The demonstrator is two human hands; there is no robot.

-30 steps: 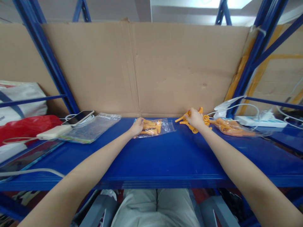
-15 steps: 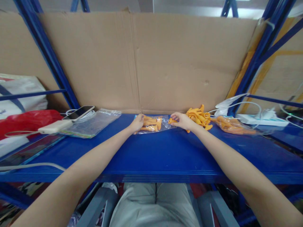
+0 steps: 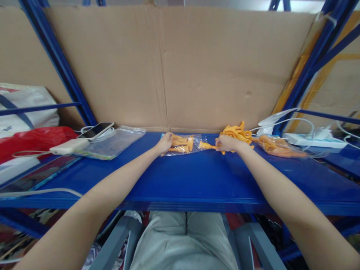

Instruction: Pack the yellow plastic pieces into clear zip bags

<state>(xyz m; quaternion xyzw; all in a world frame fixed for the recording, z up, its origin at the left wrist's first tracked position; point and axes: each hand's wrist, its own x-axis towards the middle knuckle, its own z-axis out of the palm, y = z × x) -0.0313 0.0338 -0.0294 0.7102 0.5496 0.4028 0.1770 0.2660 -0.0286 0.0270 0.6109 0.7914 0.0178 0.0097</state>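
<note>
While the left end of a clear bag is gripped by the left hand, an orange piece is pinched near its thin end by the right hand. Its wide end is laid at the bag's right end; whether inside or on top cannot be told. The bag is presumably held so that sliding is prevented, and the loose pile seems to be kept just behind the right hand for easy reach. Movement is blocked at the back by cardboard and bounded sideways by a flat packet and a filled bag, while open room is offered toward the front edge of the blue shelf
</note>
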